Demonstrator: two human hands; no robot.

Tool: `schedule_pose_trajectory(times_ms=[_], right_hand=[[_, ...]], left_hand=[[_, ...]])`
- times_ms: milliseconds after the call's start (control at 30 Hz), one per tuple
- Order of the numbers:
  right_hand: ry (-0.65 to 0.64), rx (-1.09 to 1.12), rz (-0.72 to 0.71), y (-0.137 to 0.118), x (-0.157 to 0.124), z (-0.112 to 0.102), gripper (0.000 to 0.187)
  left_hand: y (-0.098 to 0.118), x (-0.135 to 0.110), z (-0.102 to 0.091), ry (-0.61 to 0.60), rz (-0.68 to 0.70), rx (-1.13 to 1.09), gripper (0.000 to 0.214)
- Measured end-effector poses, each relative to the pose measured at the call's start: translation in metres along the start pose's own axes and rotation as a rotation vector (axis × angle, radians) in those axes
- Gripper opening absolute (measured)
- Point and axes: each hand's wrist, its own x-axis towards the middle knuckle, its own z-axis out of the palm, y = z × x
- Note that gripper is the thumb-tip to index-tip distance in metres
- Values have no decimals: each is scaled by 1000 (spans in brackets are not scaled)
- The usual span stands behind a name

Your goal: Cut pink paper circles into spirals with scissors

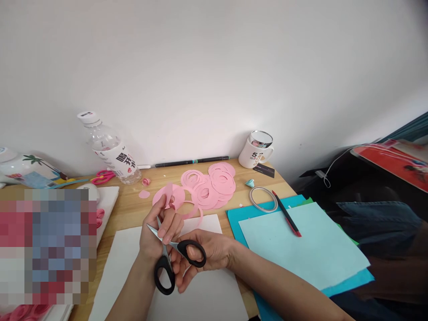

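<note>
- Right hand [203, 249]: half curled, at five o'clock of the left, with a digit through one loop of the black-handled scissors [182, 247]; no finger shows through the other loop. The blades are parted and point to eleven o'clock; the loop hold probably gives control over them.
- Left hand [163, 229]: partly curled, pinching a pink paper strip [169, 191] between fingertips. The strip stands above the blades, perhaps to keep it out of their way. Its lower fingers lie over the blades; how firmly they press, I cannot tell.
- White sheet [127, 263]: beneath both hands, perhaps covering the wood.
- Blue paper [240, 227]: at three o'clock, under a pale sheet [301, 254], on which a red-and-black pen [287, 216] partly lies. A strip of wood separates this stack from the white sheet.
- Pink paper circles [214, 185]: a loose, overlapping pile from twelve to one o'clock, so forward movement there looks tightest.
- Ring [250, 198]: at two o'clock, overlapping the blue paper's edge.
- Mug [250, 154]: at one o'clock, near the table's right edge.
- Bottle [117, 156]: at eleven o'clock, tilted in view, close to the wall [187, 80], which bounds reach at the back.
</note>
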Motion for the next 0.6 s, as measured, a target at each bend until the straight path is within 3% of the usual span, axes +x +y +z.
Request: schedule_pose_trajectory(times_ms=[100,233,333,500,600], right_hand=[[43,-59,-50,-2,0,5,52],[-48,-110,-23,-6,-1,8,52],[-111,-154,-27,-6,-2,5,50],[-153,-181,-82,-11,-7,4,71],[-43,-229,-211,-18,-12,7,63]], left_hand=[[-1,1,1,50,-10,6,60],[-3,2,4,144,12,27,60],[-5,4,7,283,55,136,54],[-6,10,4,795,479,400,27],[-4,12,0,827,590,397,23]])
